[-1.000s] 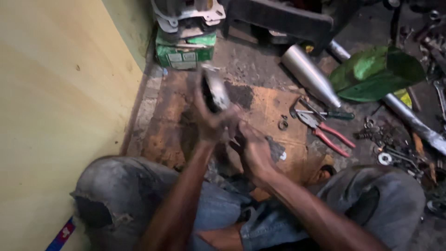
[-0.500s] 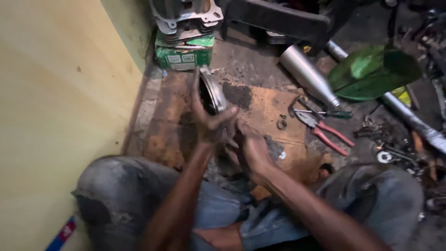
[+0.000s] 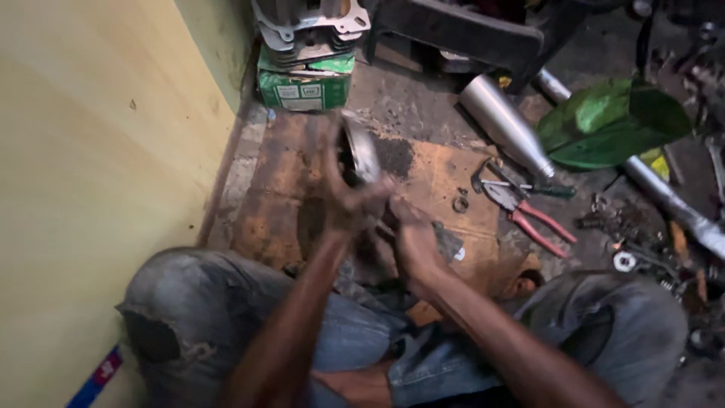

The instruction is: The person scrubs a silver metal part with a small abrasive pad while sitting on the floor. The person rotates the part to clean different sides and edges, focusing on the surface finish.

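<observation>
My left hand point(image 3: 346, 198) is raised over a stained cardboard sheet point(image 3: 430, 174) and grips a round metal engine part point(image 3: 358, 151), dark inside with a shiny rim, tilted on edge. My right hand point(image 3: 411, 240) is just below and to the right of it, fingers curled around a small dark object that I cannot make out. Both hands are greasy. My knees in worn jeans frame the bottom of the view.
A yellow wall point(image 3: 98, 151) runs along the left. At the back, an engine cylinder point(image 3: 310, 26) sits on a green box point(image 3: 304, 85). Red-handled pliers point(image 3: 529, 215), a screwdriver point(image 3: 529, 189), a silver exhaust pipe point(image 3: 504, 125), a green leaf point(image 3: 612, 121) and scattered nuts lie right.
My left hand has shifted the round part slightly and turned it; my right hand stays close beneath it. The view has barely moved.
</observation>
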